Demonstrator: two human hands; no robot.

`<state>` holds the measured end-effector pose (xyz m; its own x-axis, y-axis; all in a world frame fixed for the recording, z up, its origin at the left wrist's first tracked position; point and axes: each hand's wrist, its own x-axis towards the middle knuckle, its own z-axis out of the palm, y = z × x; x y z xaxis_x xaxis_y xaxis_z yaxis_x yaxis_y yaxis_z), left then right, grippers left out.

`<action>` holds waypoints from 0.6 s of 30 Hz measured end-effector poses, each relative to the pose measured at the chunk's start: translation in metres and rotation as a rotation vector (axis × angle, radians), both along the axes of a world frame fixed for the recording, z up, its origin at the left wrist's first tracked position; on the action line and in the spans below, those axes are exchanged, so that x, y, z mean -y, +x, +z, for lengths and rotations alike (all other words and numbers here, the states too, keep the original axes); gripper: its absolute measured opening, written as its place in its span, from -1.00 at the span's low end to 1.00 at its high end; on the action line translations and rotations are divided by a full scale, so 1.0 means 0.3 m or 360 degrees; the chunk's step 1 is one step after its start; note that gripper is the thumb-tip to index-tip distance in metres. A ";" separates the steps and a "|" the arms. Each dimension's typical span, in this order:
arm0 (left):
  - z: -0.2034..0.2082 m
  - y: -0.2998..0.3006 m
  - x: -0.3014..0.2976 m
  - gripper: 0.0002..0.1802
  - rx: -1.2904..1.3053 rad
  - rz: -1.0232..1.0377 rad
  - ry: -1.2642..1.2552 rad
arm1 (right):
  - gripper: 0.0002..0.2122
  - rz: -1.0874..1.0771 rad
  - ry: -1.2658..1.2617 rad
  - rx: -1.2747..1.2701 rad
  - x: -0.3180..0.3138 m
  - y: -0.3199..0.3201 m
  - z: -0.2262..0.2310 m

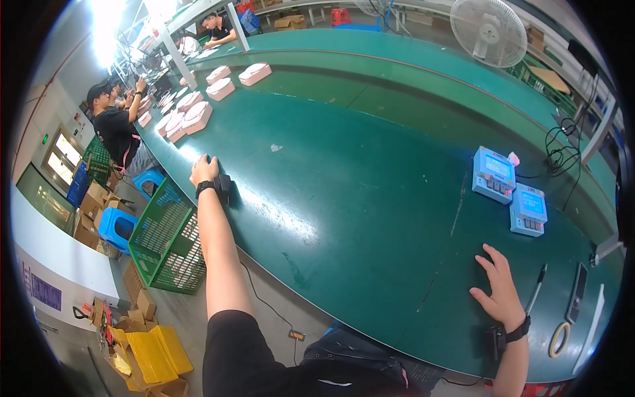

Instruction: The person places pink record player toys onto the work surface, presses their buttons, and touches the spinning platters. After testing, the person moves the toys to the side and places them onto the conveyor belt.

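Note:
My left arm stretches along the near edge of the green table (357, 192), and my left hand (204, 171) rests there with its fingers a little apart and nothing seen in it. A dark box-shaped device (225, 188) sits by that wrist. Low over the right part of the table is my right hand (496, 284), open, with fingers spread and nothing in it. Two light-blue devices with lit screens, one (494, 173) behind the other (528, 209), stand beyond it. To its right lie a pen (537, 288), a tape roll (559, 340) and a dark flat device (577, 293).
Several pale pink cases (196, 118) stand at the table's far left, near a seated co-worker (116, 129). A green crate (169, 241) and a blue stool (118, 229) are beside the left edge. A fan (488, 32) and cables (567, 142) are at the back right.

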<state>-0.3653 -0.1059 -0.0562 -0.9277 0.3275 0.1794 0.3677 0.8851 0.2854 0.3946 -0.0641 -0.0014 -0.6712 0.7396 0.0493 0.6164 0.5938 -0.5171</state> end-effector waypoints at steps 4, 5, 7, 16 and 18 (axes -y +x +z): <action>-0.001 -0.005 0.001 -0.37 -0.0009 -0.0002 -0.0004 | -0.40 -0.0004 -0.0008 0.0010 -0.001 -0.002 0.002; -0.001 -0.008 0.002 -0.37 -0.0015 -0.0004 -0.0005 | -0.40 -0.0003 -0.0009 0.0010 -0.001 -0.002 0.002; -0.003 -0.008 0.001 -0.36 -0.0018 -0.0007 -0.0006 | -0.40 -0.0003 -0.0004 0.0014 -0.001 -0.001 0.002; -0.007 -0.015 0.003 -0.37 -0.0035 -0.0004 -0.0006 | -0.40 -0.0006 -0.0004 0.0007 0.001 -0.003 0.004; -0.006 -0.011 0.002 -0.37 -0.0040 -0.0003 -0.0009 | -0.40 -0.0004 0.0000 0.0007 0.001 -0.002 0.003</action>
